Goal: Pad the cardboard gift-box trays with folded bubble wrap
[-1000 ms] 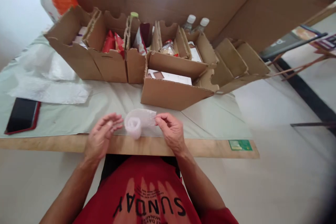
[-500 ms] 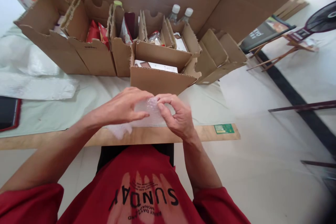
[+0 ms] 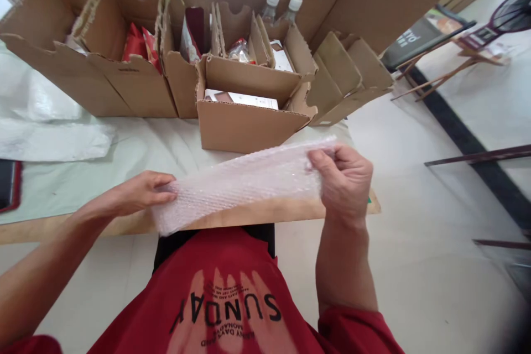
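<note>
A strip of clear bubble wrap [image 3: 249, 174] stretches between my two hands, above the front edge of the table. My left hand [image 3: 143, 193] pinches its left end between thumb and fingers. Its right end is gripped by my right hand [image 3: 346, 180], held a little higher, so the strip slants up to the right. The lower left corner of the wrap hangs over the wooden table edge [image 3: 269, 210]. Just behind the wrap stands a cardboard box [image 3: 244, 127] with a white packet [image 3: 244, 99] inside.
Several cardboard bins [image 3: 136, 88] line the back, holding red packets [image 3: 136, 44] and other goods. Two capped bottles [image 3: 271, 5] stand behind them. White plastic wrap [image 3: 58, 138] and a dark red-edged device [image 3: 8, 185] lie at left. A fan [image 3: 514, 11] is at far right.
My hands have moved apart from close together, my left hand going left and my right hand right. The bunched bubble wrap is now drawn out into a long strip.
</note>
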Demonstrator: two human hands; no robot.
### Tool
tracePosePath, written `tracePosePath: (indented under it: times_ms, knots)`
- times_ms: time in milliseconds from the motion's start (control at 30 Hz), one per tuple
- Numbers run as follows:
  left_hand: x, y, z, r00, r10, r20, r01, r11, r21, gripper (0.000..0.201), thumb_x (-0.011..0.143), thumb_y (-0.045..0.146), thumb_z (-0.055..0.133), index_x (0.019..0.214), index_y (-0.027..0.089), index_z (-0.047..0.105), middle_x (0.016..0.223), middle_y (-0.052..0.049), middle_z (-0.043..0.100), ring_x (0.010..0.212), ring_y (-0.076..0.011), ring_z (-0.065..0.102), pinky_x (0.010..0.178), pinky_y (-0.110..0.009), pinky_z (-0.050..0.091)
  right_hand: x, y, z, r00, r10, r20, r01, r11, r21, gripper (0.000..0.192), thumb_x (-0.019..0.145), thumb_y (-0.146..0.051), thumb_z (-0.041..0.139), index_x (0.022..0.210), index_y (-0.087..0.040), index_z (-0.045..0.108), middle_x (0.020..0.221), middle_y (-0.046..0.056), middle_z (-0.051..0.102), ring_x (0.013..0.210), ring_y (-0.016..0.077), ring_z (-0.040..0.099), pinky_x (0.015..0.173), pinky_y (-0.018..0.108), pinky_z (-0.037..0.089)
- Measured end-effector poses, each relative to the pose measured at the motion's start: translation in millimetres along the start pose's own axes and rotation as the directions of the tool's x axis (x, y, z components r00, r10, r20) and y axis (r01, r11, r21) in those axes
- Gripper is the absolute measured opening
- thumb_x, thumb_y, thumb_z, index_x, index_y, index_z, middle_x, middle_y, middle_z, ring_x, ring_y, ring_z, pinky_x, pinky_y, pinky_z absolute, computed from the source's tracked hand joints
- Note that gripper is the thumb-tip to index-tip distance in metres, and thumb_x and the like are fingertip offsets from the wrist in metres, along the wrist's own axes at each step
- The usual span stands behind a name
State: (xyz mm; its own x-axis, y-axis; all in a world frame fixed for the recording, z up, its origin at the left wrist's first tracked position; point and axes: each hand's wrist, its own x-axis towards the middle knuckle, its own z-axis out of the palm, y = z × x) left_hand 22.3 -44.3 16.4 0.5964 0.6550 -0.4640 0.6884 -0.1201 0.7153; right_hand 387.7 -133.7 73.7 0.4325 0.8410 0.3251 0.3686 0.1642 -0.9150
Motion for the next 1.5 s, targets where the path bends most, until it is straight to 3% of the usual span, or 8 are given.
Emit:
tracePosePath:
  times_ms: [133, 300, 533, 667, 800, 1033, 1233, 1500]
  knots:
    - [-22, -34, -24.5, 0.993, -0.119, -0.015, 0.113, 0.968, -0.225, 0.042, 0.076, 0.062, 0.069, 0.089, 0.022, 0.071, 0.086, -0.003, 0.074, 0.081, -0.0221, 0.066, 0.072, -0.032, 0.053, -26, 34, -14, 0.97, 0.238, -0.04, -0.235, 0.97, 0.059, 0.023, 0.082, -0.039, 0.078, 0.078, -0.019, 0.066, 0.065, -0.005, 0.057, 0.056, 0.0087, 0.047, 0.051, 0.021, 0.038]
    - [-6, -33, -84.1, 0.881, -0.151, -0.449, 0.131, 0.989, -0.076, 0.04, 0.068, 0.054, 0.067, 0.093, 0.023, 0.064, 0.077, 0.0, 0.065, 0.073, -0.021, 0.061, 0.069, -0.035, 0.052, -90, 53, 27, 0.832, 0.516, 0.205, -0.546, 0.827, 0.135, 0.027, 0.075, -0.04, 0.079, 0.085, -0.02, 0.063, 0.073, -0.002, 0.067, 0.061, 0.0114, 0.06, 0.059, 0.023, 0.05]
    - [70, 0, -85.2, 0.655, 0.283, -0.701, 0.137, 0.868, 0.478, 0.051, 0.087, 0.031, 0.063, 0.137, 0.02, 0.06, 0.13, -0.01, 0.065, 0.126, -0.0327, 0.057, 0.111, -0.053, 0.046, -155, 39, 71, 0.338, 0.619, 0.709, -0.742, 0.639, -0.204, 0.026, 0.083, -0.034, 0.067, 0.103, -0.019, 0.063, 0.081, 0.002, 0.075, 0.065, 0.0149, 0.07, 0.055, 0.023, 0.05]
    - [59, -24, -41.0, 0.613, 0.411, -0.675, 0.055, 0.83, 0.555, 0.045, 0.096, 0.03, 0.053, 0.139, 0.016, 0.059, 0.143, -0.013, 0.06, 0.134, -0.0312, 0.054, 0.113, -0.054, 0.044, -135, 35, 41, 0.543, 0.546, 0.638, -0.451, 0.83, -0.328, 0.023, 0.095, -0.035, 0.057, 0.086, -0.019, 0.069, 0.072, 0.002, 0.072, 0.062, 0.0149, 0.067, 0.062, 0.027, 0.052]
    - [43, -49, -18.6, 0.667, 0.451, -0.594, -0.01, 0.802, 0.597, 0.036, 0.097, 0.022, 0.047, 0.126, 0.022, 0.067, 0.145, -0.014, 0.062, 0.134, -0.0328, 0.057, 0.111, -0.055, 0.046, -87, 34, 73, 0.749, 0.062, 0.66, 0.192, 0.933, -0.305, 0.021, 0.1, -0.026, 0.055, 0.107, -0.021, 0.074, 0.107, 0.009, 0.078, 0.099, 0.0227, 0.072, 0.091, 0.038, 0.057]
    - [89, -58, -37.0, 0.831, 0.392, -0.394, -0.062, 0.769, 0.636, 0.048, 0.096, 0.03, 0.045, 0.137, 0.017, 0.064, 0.149, -0.018, 0.059, 0.141, -0.0374, 0.051, 0.112, -0.058, 0.043, -37, 59, 217, 0.47, -0.156, 0.869, 0.677, 0.695, -0.242, 0.051, 0.1, -0.034, 0.065, 0.147, -0.016, 0.056, 0.162, 0.016, 0.046, 0.154, 0.0315, 0.036, 0.123, 0.051, 0.036]
    - [88, -77, -34.1, 0.817, 0.429, -0.387, -0.117, 0.779, 0.616, 0.051, 0.1, 0.038, 0.039, 0.141, 0.018, 0.063, 0.155, -0.017, 0.054, 0.146, -0.0369, 0.045, 0.12, -0.057, 0.034, -128, 56, 127, 0.232, -0.321, 0.918, 0.706, 0.705, 0.068, 0.044, 0.105, -0.048, 0.052, 0.136, -0.019, 0.065, 0.154, 0.01, 0.058, 0.149, 0.0256, 0.044, 0.126, 0.046, 0.032]
    - [93, -69, -32.8, 0.81, 0.38, -0.447, -0.09, 0.833, 0.546, 0.046, 0.095, 0.037, 0.047, 0.135, 0.025, 0.065, 0.152, -0.012, 0.058, 0.146, -0.0352, 0.045, 0.121, -0.057, 0.033, -122, 68, 92, 0.253, -0.3, 0.92, 0.787, 0.617, -0.015, 0.054, 0.095, -0.011, 0.057, 0.148, -0.019, 0.055, 0.159, 0.018, 0.049, 0.149, 0.0301, 0.042, 0.114, 0.049, 0.041]
